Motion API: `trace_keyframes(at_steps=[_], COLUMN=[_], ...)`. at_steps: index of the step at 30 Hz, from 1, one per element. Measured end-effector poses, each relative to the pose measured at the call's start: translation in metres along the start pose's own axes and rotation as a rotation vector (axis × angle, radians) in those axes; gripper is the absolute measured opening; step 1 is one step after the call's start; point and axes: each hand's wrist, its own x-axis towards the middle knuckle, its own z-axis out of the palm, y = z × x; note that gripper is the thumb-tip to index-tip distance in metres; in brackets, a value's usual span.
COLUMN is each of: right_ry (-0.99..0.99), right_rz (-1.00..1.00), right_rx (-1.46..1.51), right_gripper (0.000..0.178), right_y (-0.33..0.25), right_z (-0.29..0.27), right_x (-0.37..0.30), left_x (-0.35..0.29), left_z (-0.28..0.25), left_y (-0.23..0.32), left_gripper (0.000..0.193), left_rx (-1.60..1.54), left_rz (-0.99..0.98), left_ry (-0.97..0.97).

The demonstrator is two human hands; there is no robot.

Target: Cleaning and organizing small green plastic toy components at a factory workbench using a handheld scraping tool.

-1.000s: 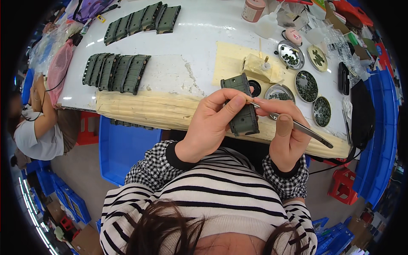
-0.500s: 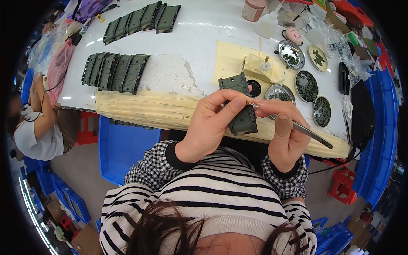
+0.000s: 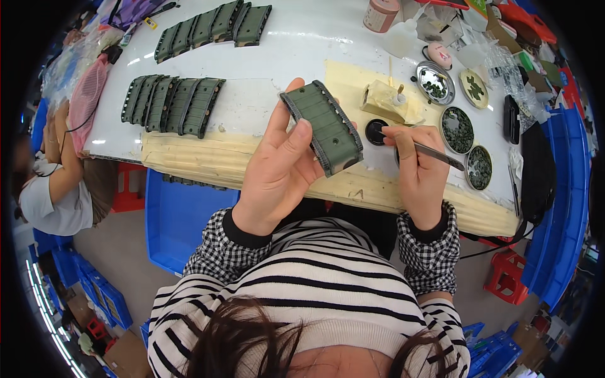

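My left hand (image 3: 272, 167) grips a green panel (image 3: 322, 129) with dark ridged edges, raised over the table's near edge, thumb on its face and fingers behind. In my right hand (image 3: 421, 173) are metal tweezers (image 3: 440, 156), slanting down to the left. Their tip is at a small round black dish (image 3: 372, 134); whether anything is pinched in it is too small to see. Just right of this hand stand two round tins, one (image 3: 471, 140) behind the other (image 3: 489, 179), with small dark green pieces inside. A steel dish beneath my right hand is mostly hidden.
Similar green panels lie in two rows, one far (image 3: 201, 28) and one nearer (image 3: 183, 104). A taped block (image 3: 386, 101) stands behind the black dish. Cream padding (image 3: 208, 157) covers the front edge. A blue bin (image 3: 170, 220) is below; another person (image 3: 60, 189) sits at left.
My left hand has turned the panel face up and moved it left and away from me. The tweezers have left the panel and moved to the black dish.
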Motion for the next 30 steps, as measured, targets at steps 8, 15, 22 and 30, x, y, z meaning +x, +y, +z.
trace_keyframes(at_steps=[8, 15, 22, 30], right_ry=[0.006, -0.013, 0.004, 0.073], right_rz=[0.027, -0.159, -0.085, 0.023], right_rx=[0.121, 0.396, 0.497, 0.140], right_gripper=[0.017, 0.029, 0.031, 0.018], right_y=[-0.001, -0.030, -0.039, -0.012], right_z=[-0.002, -0.018, -0.006, -0.004], right_x=[-0.003, -0.012, -0.025, -0.008], left_x=[0.000, -0.001, -0.001, 0.002], left_z=[0.001, 0.003, 0.006, 0.002], left_y=[-0.005, -0.011, -0.016, -0.013], left_gripper=[0.052, 0.039, 0.035, 0.047], left_rx=[-0.091, -0.258, -0.317, -0.342], left_rz=[-0.025, -0.055, -0.065, 0.012], left_ry=[0.037, 0.114, 0.110, 0.183])
